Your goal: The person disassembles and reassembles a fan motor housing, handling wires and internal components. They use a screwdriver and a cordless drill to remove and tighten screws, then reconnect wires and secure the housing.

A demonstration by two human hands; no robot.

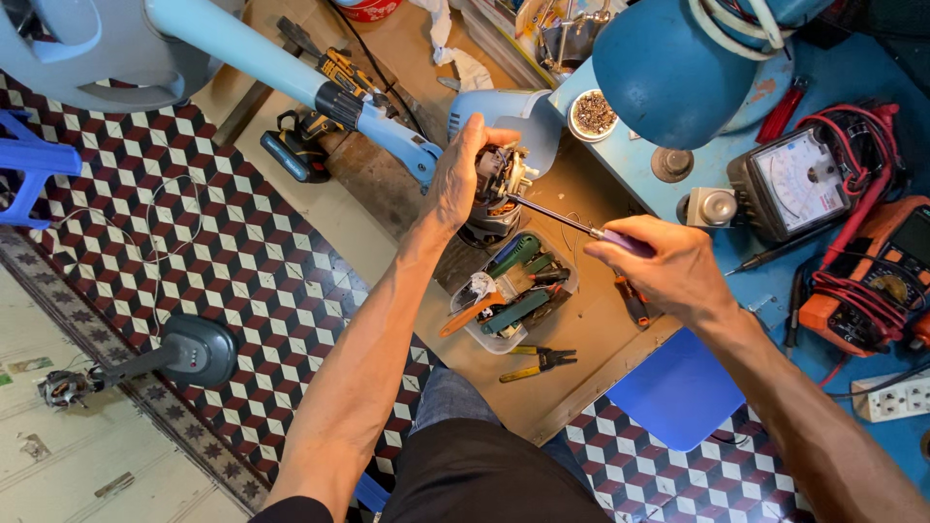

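Observation:
My left hand (463, 170) grips a fan motor (496, 190) with exposed copper windings, held above the wooden board. The motor sits at the top of a light blue fan stand pole (281, 73) that runs up to the left. My right hand (665, 268) holds a screwdriver (567, 221) by its purple handle. The metal shaft points left, and its tip touches the motor beside my left fingers.
A clear plastic tray (508, 293) of hand tools lies below the motor, with yellow pliers (539, 365) beside it. A cordless drill (308, 138) lies at the upper left. An analog meter (796, 181), an orange multimeter (880, 276) and a blue lamp (668, 76) crowd the blue bench at right.

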